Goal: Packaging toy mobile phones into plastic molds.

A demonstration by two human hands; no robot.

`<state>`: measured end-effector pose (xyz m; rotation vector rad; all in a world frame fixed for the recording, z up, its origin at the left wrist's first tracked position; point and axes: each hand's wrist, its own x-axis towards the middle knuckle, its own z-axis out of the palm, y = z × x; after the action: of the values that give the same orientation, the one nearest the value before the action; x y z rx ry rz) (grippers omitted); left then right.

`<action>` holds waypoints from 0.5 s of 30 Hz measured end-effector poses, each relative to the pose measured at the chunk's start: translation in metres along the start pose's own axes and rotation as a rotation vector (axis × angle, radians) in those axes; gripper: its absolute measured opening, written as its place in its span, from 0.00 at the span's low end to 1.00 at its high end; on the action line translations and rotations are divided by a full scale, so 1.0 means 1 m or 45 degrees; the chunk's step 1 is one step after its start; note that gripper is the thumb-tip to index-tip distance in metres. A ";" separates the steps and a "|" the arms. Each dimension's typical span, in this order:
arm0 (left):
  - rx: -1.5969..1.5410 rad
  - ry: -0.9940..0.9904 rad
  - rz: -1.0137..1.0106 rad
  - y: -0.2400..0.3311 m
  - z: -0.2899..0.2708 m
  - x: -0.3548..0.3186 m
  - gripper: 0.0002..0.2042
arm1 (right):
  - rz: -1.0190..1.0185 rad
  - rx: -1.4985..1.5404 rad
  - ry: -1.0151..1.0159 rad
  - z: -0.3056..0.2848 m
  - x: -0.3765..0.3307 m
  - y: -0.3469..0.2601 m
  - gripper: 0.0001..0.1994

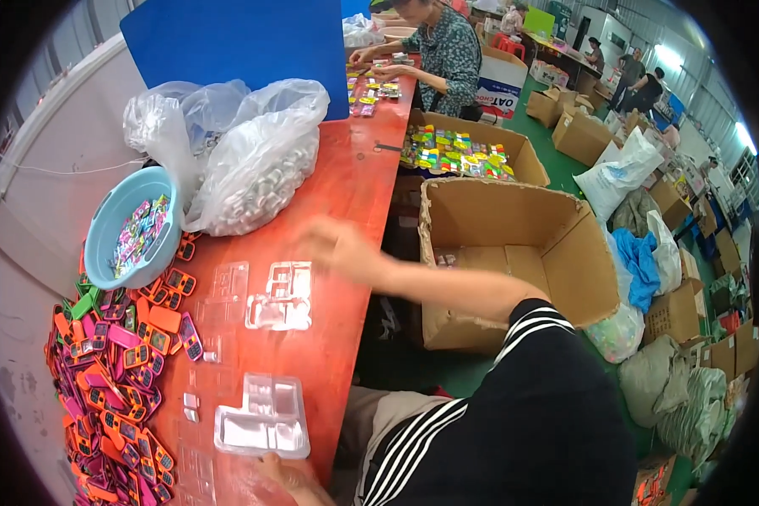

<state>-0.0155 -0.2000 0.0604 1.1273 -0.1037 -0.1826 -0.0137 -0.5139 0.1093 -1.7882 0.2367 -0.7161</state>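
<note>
My right hand (339, 246) reaches out over the red table (354, 181), blurred by motion, just above and to the right of a clear plastic blister tray (282, 297). Whether it holds anything is too smeared to tell. My left hand (277, 472) shows only partly at the bottom edge. It rests against the near edge of another clear blister tray (261, 419) and on more clear trays (202, 472) under it. A heap of orange, pink and green toy phones (114, 379) lies to the left of both trays.
A light blue basin (101, 232) of small colourful pieces and clear bags of white parts (257, 164) stand at the back left, before a blue board (244, 38). Right of the table are an open cardboard box (565, 261) and a box of colourful items (460, 153). Another person (447, 55) works at the far end.
</note>
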 end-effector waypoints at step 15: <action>0.141 -0.115 -0.323 -0.104 0.064 0.148 0.31 | 0.163 0.579 0.167 -0.165 0.273 0.258 0.25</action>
<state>0.1084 -0.3293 -0.0080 1.2414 -0.0513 -0.4583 0.1574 -0.8695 -0.0036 -1.2858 0.2507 -0.7294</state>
